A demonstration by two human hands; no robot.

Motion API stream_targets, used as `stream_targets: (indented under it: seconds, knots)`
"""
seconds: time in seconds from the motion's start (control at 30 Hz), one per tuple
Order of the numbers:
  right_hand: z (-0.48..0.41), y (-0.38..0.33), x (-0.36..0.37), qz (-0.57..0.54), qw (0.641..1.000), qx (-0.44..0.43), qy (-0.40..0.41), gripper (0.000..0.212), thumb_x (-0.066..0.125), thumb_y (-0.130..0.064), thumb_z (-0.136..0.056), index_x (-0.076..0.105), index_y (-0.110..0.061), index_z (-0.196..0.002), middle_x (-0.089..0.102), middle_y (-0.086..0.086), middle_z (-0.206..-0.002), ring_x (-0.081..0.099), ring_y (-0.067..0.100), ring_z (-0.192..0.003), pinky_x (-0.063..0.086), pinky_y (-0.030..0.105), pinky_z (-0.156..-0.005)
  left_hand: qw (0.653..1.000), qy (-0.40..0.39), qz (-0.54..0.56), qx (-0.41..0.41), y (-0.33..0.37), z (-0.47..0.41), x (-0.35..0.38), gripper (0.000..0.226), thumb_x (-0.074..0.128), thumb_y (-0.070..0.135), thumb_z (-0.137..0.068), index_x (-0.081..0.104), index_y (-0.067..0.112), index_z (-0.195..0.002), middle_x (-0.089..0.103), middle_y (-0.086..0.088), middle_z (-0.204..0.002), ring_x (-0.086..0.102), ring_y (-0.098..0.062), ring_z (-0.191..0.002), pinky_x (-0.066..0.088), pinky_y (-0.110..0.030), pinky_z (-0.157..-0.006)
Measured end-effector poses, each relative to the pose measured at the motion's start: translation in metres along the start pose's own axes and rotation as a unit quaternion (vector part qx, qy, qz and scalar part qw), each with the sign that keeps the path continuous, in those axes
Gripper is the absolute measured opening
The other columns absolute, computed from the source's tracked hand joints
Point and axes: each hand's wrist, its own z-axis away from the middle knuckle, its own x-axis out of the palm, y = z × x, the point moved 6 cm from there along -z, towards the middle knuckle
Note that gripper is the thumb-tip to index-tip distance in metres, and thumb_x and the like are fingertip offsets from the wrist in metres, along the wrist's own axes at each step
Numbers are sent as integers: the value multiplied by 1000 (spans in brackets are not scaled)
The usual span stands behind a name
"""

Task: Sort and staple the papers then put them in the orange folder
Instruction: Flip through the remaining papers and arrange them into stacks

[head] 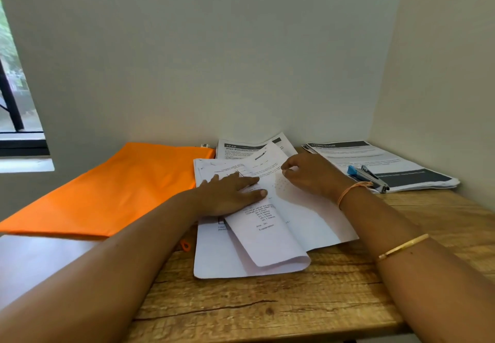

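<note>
The loose papers point(270, 238) lie mid-desk in an untidy overlap, edges not squared, the top sheet curling over at its near end. The left hand point(227, 198) presses flat on them, fingers point(253, 180) straight and gripping nothing. The right hand point(313, 175) rests on the top sheet with fingers point(288, 168) curled, thumb and forefinger pinching it toward its far end. The orange folder point(120, 190) lies flat just to the left, its right edge meeting the papers. A second stack point(241, 149) sits behind, against the back wall point(214, 61). A third stack point(380, 160) fills the right corner, with the stapler point(368, 178) lying on it. Bare desk point(294, 310) runs from the papers to the near edge.
</note>
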Motion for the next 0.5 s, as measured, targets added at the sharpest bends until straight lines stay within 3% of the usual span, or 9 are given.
stream_targets:
  seconds: [0.1, 0.3, 0.5]
  knots:
    - [-1, -2, 7, 17, 999, -7, -41, 30, 51, -27, -94, 63, -16, -119, 57, 2, -130, 50, 19, -119, 37, 24, -95, 1000, -5, -23, 1, 2, 2, 1, 94, 18, 88, -60, 12, 48, -145, 6, 4, -159, 3, -33, -145, 6, -56, -115]
    - [0, -2, 11, 20, 997, -12, -71, 35, 52, -31, -95, 58, -16, -126, 50, 3, -138, 44, 18, -127, 33, 22, -96, 999, -13, -37, -3, 3, 3, 1, 93, 19, 84, -62, 11, 46, -146, 4, 3, -159, 2, -32, -146, 6, -55, -116]
    - [3, -5, 13, 10, 994, -27, -103, 42, 49, -32, -96, 49, -19, -136, 30, 10, -153, 17, 13, -144, 22, 22, -106, 999, -14, -34, -3, 4, 4, 0, 90, 22, 83, -65, 10, 45, -147, 2, 4, -159, 0, -32, -146, 3, -54, -116]
